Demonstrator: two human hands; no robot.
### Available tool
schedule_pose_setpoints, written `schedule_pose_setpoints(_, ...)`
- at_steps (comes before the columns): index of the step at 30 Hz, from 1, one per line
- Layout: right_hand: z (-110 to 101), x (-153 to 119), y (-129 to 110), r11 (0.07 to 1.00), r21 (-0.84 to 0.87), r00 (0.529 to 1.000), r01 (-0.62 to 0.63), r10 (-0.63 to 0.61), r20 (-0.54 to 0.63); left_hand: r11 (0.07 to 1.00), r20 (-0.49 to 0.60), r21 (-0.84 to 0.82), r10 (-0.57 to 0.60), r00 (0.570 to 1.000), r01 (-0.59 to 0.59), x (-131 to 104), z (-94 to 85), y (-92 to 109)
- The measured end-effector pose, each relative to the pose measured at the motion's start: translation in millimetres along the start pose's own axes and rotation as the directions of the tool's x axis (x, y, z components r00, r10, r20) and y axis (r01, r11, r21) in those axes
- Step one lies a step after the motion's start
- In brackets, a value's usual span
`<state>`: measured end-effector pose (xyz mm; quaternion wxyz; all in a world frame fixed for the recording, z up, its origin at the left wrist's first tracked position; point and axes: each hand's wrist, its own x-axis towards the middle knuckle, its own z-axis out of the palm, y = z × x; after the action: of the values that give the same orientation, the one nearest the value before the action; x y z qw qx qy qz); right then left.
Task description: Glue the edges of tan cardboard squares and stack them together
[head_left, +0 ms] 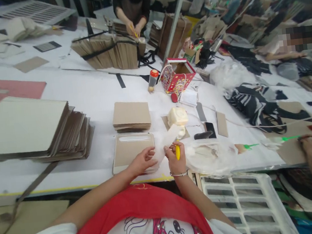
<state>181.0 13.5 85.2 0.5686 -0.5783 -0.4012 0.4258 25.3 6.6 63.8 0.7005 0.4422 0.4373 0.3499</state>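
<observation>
My right hand (pixel 177 161) is closed around a yellow-handled brush (pixel 178 151), its whitish bristles pointing away from me. Between my hands is a thin translucent white sheet (pixel 162 148); the right thumb and fingers touch its edge. My left hand (pixel 144 161) has its fingers apart over the right side of a tan cardboard panel (pixel 128 153). A white strip (pixel 136 138) lies along that panel's far edge. Just beyond it is a stack of similar panels (pixel 131 114). A cream-coloured tub (pixel 177 116) stands past the brush.
Left of me is a tall stack of large boards (pixel 28 126). A phone (pixel 209 130), a crumpled plastic bag (pixel 213 155) and a red gift bag (pixel 178 75) lie to the right and ahead. Across the table, a co-worker's hands (pixel 135 28) work beside upright cardboard pieces (pixel 110 53).
</observation>
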Motion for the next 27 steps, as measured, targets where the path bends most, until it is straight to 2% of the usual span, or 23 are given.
schedule_pose_setpoints(2, 20, -1, 5, 0.998, 0.062, 1.0, -0.018, 0.018, 0.006, 0.995, -0.033, -0.088, -0.042, 0.999, 0.039, -1, -4.1, 0)
schedule_pose_setpoints(5, 39, 5, 11, 0.983, 0.171, 0.997, -0.067, 0.072, -0.021, 0.985, -0.088, -0.119, -0.138, 0.986, 0.127, -8, -21.2, -5)
schedule_pose_setpoints(8, 50, 19, 16, 0.959, 0.249, 0.988, -0.136, 0.148, -0.034, 0.971, -0.079, -0.104, -0.224, 0.971, 0.215, -16, -43.9, -9)
schedule_pose_setpoints(11, 55, 35, 24, 0.967, 0.227, 0.99, -0.116, 0.132, -0.056, 0.959, -0.109, -0.101, -0.275, 0.955, 0.265, -20, -70.6, -8)
schedule_pose_setpoints(14, 57, 48, 38, 0.999, 0.047, 0.998, -0.015, 0.018, -0.068, 0.946, -0.243, -0.17, -0.313, 0.918, 0.277, -18, -99.9, -3)
schedule_pose_setpoints(17, 59, 57, 52, 0.969, -0.233, 0.996, 0.078, -0.083, -0.011, 0.945, -0.382, -0.196, -0.32, 0.867, 0.262, -8, -126.9, 0)
schedule_pose_setpoints(19, 60, 61, 62, 0.898, -0.417, 0.99, 0.144, -0.136, 0.048, 0.958, -0.464, -0.126, -0.286, 0.839, 0.257, 2, -141.7, -2)
schedule_pose_setpoints(22, 64, 65, 75, 0.741, -0.626, 0.97, 0.245, -0.189, 0.156, 0.961, -0.58, 0.092, -0.159, 0.799, 0.259, 19, -159.0, -9)
schedule_pose_setpoints(25, 67, 68, 88, 0.607, -0.727, 0.947, 0.321, -0.2, 0.25, 0.905, -0.647, 0.311, -0.021, 0.762, 0.289, 34, -171.4, -19)
schedule_pose_setpoints(27, 68, 70, 97, 0.54, -0.766, 0.937, 0.349, -0.198, 0.288, 0.853, -0.662, 0.403, 0.023, 0.749, 0.33, 41, -176.4, -22)
